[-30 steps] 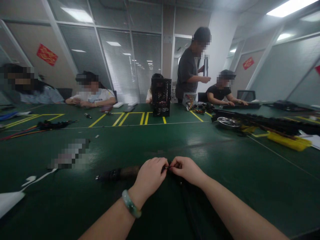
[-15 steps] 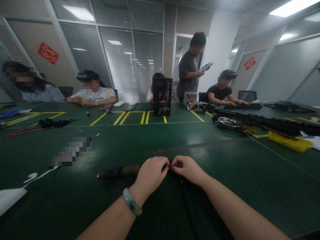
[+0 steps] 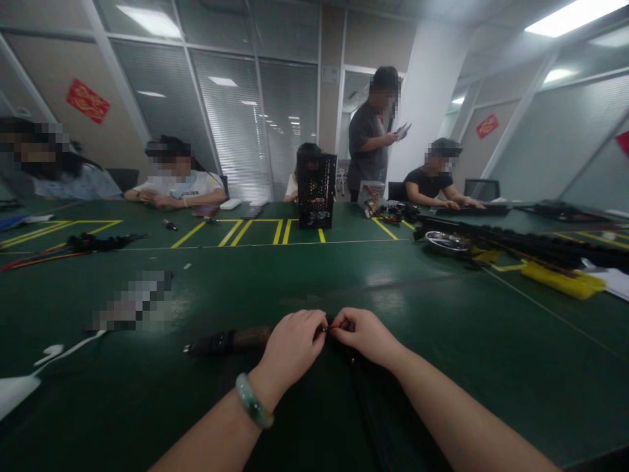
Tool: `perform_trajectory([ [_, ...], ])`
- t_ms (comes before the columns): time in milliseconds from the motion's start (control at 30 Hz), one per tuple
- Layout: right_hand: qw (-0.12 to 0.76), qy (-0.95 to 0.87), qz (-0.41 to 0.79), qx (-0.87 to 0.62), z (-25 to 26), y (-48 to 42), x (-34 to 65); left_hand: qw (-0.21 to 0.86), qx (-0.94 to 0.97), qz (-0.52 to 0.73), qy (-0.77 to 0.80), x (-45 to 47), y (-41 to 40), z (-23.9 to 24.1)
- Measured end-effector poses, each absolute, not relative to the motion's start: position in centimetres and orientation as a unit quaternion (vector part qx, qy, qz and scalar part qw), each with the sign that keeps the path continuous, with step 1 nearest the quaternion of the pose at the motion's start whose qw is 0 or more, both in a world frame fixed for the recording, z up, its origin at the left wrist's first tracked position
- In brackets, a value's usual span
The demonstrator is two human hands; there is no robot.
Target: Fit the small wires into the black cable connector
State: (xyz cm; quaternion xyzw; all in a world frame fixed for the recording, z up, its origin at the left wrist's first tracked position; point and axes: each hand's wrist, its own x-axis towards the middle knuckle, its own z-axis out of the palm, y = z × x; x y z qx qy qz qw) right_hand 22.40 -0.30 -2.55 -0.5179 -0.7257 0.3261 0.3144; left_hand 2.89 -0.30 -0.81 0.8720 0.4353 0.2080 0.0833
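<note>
Black cable [image 3: 366, 400] looks light and limp, best held at its tiny end [image 3: 327, 328], which the left hand [image 3: 291, 345] and right hand [image 3: 362, 336] pinch narrowly between their fingertips [image 3: 318, 320].

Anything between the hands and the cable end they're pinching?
Nothing visible. The left hand and right hand already meet on the small dark cable end, which is mostly hidden by their fingers. The dark cable bundle runs away below them, toward the person, not between them.

Matt black cable [image 3: 371, 400] on glossy green bench mat [image 3: 491, 367]; at right, a shiny metal dish [image 3: 445, 242], yellow plastic case [image 3: 563, 283].
</note>
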Motion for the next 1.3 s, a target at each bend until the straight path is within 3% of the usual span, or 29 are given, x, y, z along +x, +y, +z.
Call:
perform_trajectory([
  [1300,0.313,-0.725,0.323,-0.521,-2.24,-0.51,22.23,0.099,0.868,0.219,0.434,2.87,-0.46,-0.52],
])
